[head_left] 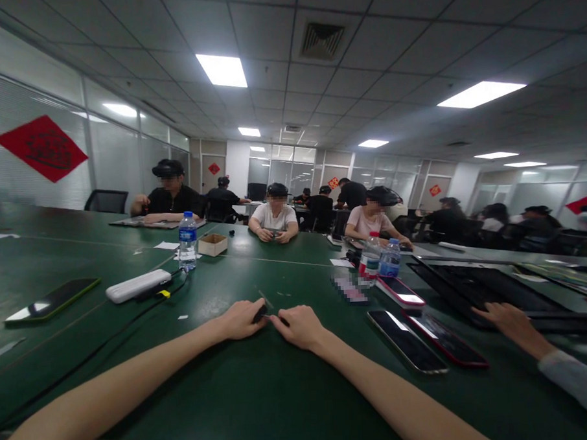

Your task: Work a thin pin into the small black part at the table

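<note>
Both of my hands meet over the green table point(223, 385), near the middle of the view. My left hand point(243, 319) is closed round a small dark object point(259, 313), whose shape is mostly hidden by the fingers. Close beside it on the right, my right hand point(298, 326) is closed, thumb and fingers pinched at a thin, light piece between the hands. That piece is too small to make out. A thin sliver rises just above the fingertips.
Left stand a white power strip point(138, 286) with a black cable, a phone point(54, 300), a bottle point(188, 241) and a small box point(213, 245). Phones point(406, 341), bottles point(389, 260) and a black frame point(491, 289) lie right, beside another person's hand point(512, 327). People sit opposite.
</note>
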`<state>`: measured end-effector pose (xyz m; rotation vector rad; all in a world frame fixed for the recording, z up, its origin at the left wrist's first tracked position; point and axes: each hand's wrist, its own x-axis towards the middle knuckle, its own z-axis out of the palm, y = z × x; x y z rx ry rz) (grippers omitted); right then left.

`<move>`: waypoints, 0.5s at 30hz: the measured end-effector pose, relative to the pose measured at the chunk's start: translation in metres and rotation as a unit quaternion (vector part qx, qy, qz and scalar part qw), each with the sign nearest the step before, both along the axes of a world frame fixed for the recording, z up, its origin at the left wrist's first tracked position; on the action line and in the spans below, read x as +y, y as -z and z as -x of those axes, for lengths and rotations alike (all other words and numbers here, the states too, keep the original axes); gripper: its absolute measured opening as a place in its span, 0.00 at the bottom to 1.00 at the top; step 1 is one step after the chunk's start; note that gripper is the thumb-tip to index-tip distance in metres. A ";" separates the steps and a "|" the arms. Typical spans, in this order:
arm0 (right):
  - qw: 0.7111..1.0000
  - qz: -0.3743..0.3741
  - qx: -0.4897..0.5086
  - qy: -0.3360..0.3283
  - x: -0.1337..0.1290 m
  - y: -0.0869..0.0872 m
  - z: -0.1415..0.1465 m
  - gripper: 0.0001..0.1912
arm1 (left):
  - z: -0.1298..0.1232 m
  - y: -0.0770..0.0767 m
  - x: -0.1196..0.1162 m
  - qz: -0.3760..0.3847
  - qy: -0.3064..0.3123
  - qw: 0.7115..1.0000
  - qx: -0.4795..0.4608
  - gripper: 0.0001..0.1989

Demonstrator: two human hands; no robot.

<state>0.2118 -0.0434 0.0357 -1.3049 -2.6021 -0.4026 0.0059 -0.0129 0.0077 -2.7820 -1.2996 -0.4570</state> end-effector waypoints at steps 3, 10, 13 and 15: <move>1.000 0.008 0.007 0.014 0.001 -0.001 0.000 0.31 | 0.000 -0.001 -0.002 0.010 0.002 1.000 -0.018 0.16; 0.998 0.018 0.010 0.063 0.002 0.001 0.002 0.33 | 0.002 -0.004 -0.005 0.033 0.015 0.998 -0.048 0.21; 0.997 0.018 0.010 0.081 0.003 0.002 0.001 0.34 | 0.002 -0.003 -0.005 0.039 0.027 0.997 -0.060 0.22; 0.997 0.025 0.008 0.079 0.004 0.001 0.000 0.34 | 0.002 -0.003 -0.005 0.041 0.032 0.997 -0.063 0.20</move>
